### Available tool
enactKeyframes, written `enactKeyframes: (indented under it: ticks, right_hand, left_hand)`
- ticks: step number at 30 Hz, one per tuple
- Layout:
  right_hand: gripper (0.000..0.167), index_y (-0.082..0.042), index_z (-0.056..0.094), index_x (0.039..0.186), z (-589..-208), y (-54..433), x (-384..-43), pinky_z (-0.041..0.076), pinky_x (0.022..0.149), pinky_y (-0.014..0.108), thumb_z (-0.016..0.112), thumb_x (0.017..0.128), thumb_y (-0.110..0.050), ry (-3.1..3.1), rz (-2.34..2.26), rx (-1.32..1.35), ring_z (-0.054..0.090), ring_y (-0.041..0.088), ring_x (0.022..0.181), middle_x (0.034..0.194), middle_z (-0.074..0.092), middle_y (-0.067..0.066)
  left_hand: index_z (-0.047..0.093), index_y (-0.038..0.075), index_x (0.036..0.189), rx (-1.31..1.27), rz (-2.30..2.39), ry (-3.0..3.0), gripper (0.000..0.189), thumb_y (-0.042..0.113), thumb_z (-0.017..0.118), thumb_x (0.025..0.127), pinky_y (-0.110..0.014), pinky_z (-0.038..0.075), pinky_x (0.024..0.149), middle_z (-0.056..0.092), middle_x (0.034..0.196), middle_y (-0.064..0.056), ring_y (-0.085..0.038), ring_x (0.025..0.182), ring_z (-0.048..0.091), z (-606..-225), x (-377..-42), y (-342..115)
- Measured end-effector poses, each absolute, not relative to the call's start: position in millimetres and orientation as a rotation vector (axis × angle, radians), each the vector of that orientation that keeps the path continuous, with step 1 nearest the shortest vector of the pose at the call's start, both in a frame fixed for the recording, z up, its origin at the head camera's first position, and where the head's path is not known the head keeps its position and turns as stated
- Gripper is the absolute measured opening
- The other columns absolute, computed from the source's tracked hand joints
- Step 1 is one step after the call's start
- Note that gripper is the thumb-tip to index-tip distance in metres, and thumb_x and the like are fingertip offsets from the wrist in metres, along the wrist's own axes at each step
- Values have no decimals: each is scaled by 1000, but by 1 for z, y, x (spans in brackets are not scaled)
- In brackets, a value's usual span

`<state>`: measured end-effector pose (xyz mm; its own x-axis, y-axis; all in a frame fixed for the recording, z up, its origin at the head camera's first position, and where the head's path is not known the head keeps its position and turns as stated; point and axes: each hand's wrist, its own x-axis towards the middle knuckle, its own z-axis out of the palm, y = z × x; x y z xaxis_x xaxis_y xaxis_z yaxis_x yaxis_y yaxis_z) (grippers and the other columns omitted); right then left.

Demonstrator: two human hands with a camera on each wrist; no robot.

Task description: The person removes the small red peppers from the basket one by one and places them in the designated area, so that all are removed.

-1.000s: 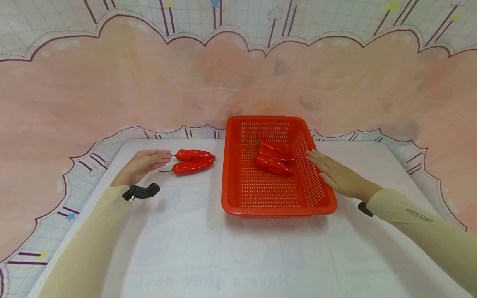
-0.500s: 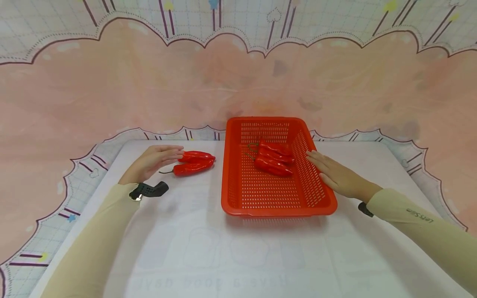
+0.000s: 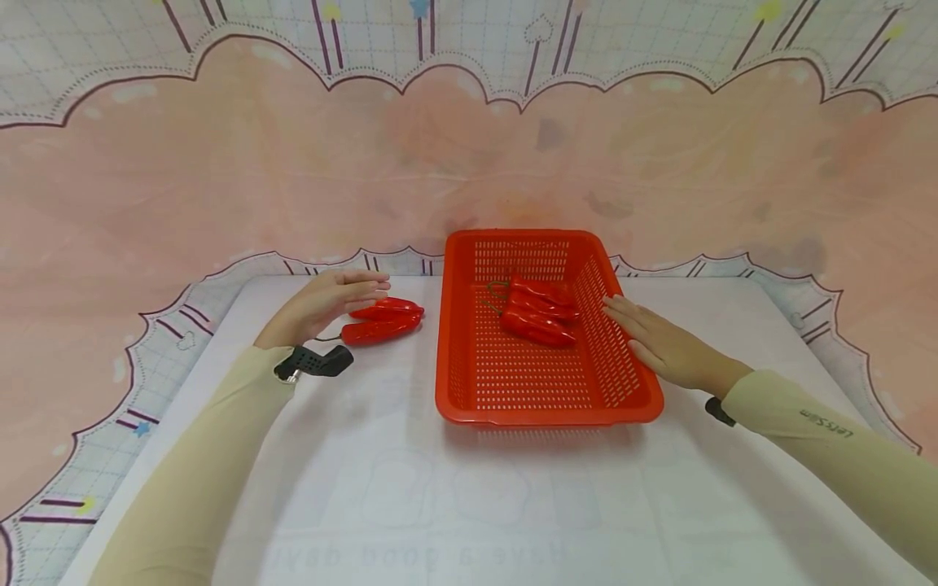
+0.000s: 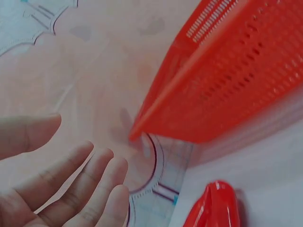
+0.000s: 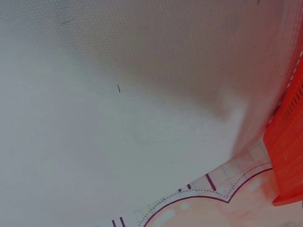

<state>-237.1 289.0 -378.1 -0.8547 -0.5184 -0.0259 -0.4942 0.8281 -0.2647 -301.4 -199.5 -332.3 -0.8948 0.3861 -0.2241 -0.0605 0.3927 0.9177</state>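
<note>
1. Two long, glossy red peppers (image 3: 377,330) lie on the white table (image 3: 381,488), left of the rectangular, perforated red plastic basket (image 3: 545,415).
2. Your left hand (image 3: 322,308) hovers at their stem ends, fingers loosely extended and thumb apart, holding nothing.
3. Your right hand (image 3: 672,352) rests against the basket's right rim, fingers straight, gripping nothing.
4. Three more red peppers with green stems (image 3: 538,327) lie together inside the basket.

The person's left grip (image 3: 320,304) has shifted up and to the right in the head view — closer to the red plastic basket (image 3: 444,342). It now covers the stem end of the farther red chili pepper (image 3: 397,307), visible a second ago — and the beige sleeve (image 3: 198,456) and black wrist device (image 3: 315,361) have moved along.
</note>
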Motion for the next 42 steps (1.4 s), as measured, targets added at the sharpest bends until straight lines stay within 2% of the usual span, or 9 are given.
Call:
enactKeyframes:
  ticks: [5,9,18,25,32,42]
  right_hand:
    - [62,-14,14,152,-378,290,-237,19,111,63,41,98,-30,2909,-387,-816,13,34,145,159,13,10]
    - [62,-14,14,152,-378,290,-238,19,112,63,41,99,-30,2906,-383,-830,13,34,145,159,12,10]
    - [64,-16,12,152,-379,290,-238,17,113,62,42,98,-31,2910,-378,-829,12,33,145,159,12,10]
    - [64,-16,11,152,-378,291,-240,16,113,62,41,98,-32,2894,-383,-822,10,33,146,159,10,9]
    - [64,-17,13,152,-381,292,-241,16,114,61,43,98,-32,2912,-411,-803,12,31,146,159,12,7]
    - [63,-17,15,152,-381,293,-241,15,116,57,43,97,-30,2913,-424,-801,11,29,147,159,13,5]
  left_hand:
    - [41,7,141,312,1492,2252,53,31,54,95,-39,38,107,44,144,-16,-31,131,45,-323,-305,-182]
    - [43,8,140,316,1518,2234,52,29,54,95,-36,40,105,46,142,-15,-27,127,50,-319,-309,-167]
    - [47,3,136,361,1580,2194,47,24,54,95,-40,40,107,49,139,-16,-31,127,49,-316,-316,-138]
    - [45,-1,137,414,1583,2153,45,19,52,96,-42,37,110,47,140,-19,-32,126,50,-312,-318,-118]
    - [45,-1,137,421,1564,2113,44,17,51,97,-40,37,110,47,141,-18,-33,128,48,-313,-322,-95]
    - [50,-4,132,451,1598,2043,40,13,52,96,-40,40,107,50,138,-20,-32,125,51,-322,-327,-65]
